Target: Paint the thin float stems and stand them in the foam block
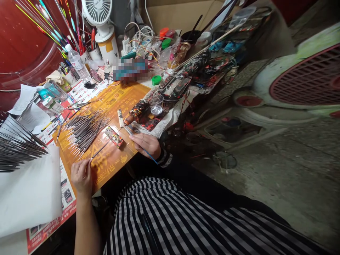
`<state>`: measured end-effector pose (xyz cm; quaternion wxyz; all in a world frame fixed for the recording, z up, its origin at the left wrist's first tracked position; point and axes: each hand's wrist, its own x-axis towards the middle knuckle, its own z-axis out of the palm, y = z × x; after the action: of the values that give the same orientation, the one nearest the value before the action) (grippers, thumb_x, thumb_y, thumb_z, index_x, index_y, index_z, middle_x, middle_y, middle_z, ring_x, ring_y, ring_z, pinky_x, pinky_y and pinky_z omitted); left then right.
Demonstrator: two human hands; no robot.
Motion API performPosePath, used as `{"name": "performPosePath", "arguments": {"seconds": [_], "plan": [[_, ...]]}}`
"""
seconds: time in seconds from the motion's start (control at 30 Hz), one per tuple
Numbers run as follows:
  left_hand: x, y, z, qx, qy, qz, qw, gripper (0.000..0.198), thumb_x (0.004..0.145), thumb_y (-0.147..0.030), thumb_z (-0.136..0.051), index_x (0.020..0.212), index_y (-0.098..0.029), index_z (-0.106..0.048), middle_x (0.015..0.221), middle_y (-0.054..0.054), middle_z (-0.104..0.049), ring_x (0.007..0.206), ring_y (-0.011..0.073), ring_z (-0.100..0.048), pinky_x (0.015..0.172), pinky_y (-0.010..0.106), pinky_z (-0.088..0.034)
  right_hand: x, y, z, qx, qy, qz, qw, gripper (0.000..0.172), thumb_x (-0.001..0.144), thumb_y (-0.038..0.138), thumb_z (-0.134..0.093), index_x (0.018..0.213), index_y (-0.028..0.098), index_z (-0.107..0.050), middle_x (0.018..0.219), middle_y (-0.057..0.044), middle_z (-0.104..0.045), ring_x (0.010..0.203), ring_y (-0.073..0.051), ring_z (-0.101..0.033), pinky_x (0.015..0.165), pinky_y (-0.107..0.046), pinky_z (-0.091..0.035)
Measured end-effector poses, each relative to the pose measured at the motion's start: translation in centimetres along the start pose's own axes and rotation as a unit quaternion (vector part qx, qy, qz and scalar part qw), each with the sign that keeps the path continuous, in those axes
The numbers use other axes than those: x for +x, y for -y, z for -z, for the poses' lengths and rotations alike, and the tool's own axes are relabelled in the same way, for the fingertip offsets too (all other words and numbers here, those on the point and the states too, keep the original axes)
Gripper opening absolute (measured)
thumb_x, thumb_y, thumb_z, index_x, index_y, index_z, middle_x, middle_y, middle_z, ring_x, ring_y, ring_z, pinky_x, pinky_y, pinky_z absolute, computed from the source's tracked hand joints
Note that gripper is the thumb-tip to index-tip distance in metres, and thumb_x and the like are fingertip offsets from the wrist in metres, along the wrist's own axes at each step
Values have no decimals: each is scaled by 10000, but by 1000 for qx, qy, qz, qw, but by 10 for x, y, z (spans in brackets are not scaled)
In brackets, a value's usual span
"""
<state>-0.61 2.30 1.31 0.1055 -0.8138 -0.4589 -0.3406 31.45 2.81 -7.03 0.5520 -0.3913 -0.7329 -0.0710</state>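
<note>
My left hand (81, 176) rests at the table's near edge, fingers pinched on the end of a thin dark stick (102, 148) whose far end lies by a small paint-smeared block (114, 136). My right hand (147, 143) lies on the orange paper (111, 102), closed round a thin blue-handled brush (148, 156) that points toward the block. A pile of several thin dark sticks (85, 129) lies just left of the block.
A paint-spattered roller (138, 111), a small glass dish (156, 104) and a stained cloth sit behind my right hand. White paper (29, 191) with more sticks (18, 148) lies left. Bottles, a white fan (99, 14) and clutter line the back. A large fan (305, 78) stands right.
</note>
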Motion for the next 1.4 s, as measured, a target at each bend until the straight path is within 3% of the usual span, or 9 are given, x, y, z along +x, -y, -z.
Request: {"name": "performPosePath", "arguments": {"seconds": [0.33, 0.8, 0.93, 1.07, 1.23, 1.4], "plan": [[-1, 0, 0, -7, 2, 11, 1000, 88, 942, -241, -645, 987, -221, -718, 892, 48, -722, 805, 169, -622, 787, 331, -488, 10, 7, 4, 8, -8, 11, 1000, 502, 989, 141, -515, 1489, 162, -484, 1222, -139, -725, 1109, -235, -714, 934, -395, -634], [-2, 1, 0, -11, 4, 3, 1000, 96, 931, -198, -648, 1011, -216, -699, 900, 42, -716, 815, 166, -615, 792, 323, -474, 3, 4, 2, -3, 28, -19, 999, 381, 1005, 199, -494, 1369, 172, -602, 1157, -125, -746, 1087, -233, -723, 928, -402, -634], [-3, 1, 0, -11, 4, 8, 1000, 89, 935, -215, -647, 1003, -216, -704, 891, 46, -721, 811, 171, -620, 793, 329, -481, 4, 4, 3, 9, 2, 0, 1000, 432, 991, 174, -501, 1419, 176, -558, 1151, -125, -748, 1053, -226, -732, 894, -383, -640], [-2, -2, 1, -17, 8, 15, 1000, 80, 944, -222, -635, 983, -217, -705, 875, 44, -723, 799, 172, -620, 781, 332, -480, 4, 15, 1, 24, -26, 17, 999, 500, 972, 147, -510, 1469, 197, -503, 1153, -116, -748, 1033, -219, -739, 878, -376, -643], [-2, -6, 2, -19, 11, 35, 999, 90, 951, -247, -627, 971, -221, -711, 861, 43, -720, 798, 175, -620, 781, 337, -486, -1, 36, -13, 92, -1, 14, 996, 514, 982, 180, -530, 1492, 221, -478, 1161, -106, -744, 1063, -213, -728, 879, -359, -641], [-6, -6, 1, -17, 25, 61, 998, 126, 964, -279, -610, 955, -216, -719, 868, 49, -720, 812, 177, -624, 789, 338, -495, -3, 46, -22, 83, 4, 15, 996, 553, 965, 140, -573, 1504, 210, -467, 1129, -113, -749, 1042, -219, -730, 880, -358, -639]]}}
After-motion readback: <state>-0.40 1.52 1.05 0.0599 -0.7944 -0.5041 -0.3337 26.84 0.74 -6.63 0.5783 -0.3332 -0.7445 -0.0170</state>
